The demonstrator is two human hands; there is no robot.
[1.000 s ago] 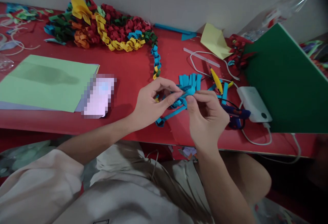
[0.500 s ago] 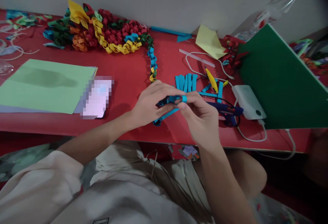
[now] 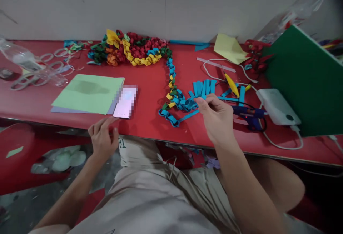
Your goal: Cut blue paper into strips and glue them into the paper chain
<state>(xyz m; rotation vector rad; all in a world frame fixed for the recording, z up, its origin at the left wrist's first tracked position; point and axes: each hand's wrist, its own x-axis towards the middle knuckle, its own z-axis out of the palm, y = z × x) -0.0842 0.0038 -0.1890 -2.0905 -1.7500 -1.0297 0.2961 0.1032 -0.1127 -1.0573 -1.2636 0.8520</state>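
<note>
My right hand point(image 3: 215, 116) pinches the blue end of a paper chain point(image 3: 184, 103) between thumb and fingers. From there the chain of blue, yellow and green links runs back along the table to a colourful heap of chain point(image 3: 139, 48). Cut blue paper strips point(image 3: 205, 86) lie just beyond the right fingertips. At the table's front edge, my left hand point(image 3: 103, 137) holds nothing, its fingers loosely bent and apart. Its fingertips are close to the lower end of a phone point(image 3: 124, 103); whether they touch it I cannot tell.
A dark blue glue gun point(image 3: 248, 112) lies right of my right hand, near a white power bank point(image 3: 278, 107) with cables. A green board point(image 3: 308, 87) stands behind them. Green paper sheets point(image 3: 88, 93), scissors point(image 3: 34, 76) and a plastic bottle point(image 3: 29, 62) are at the left.
My left hand has let go of the blue chain and moved left and down to the phone. The right hand keeps its pinch. The view has shifted left.
</note>
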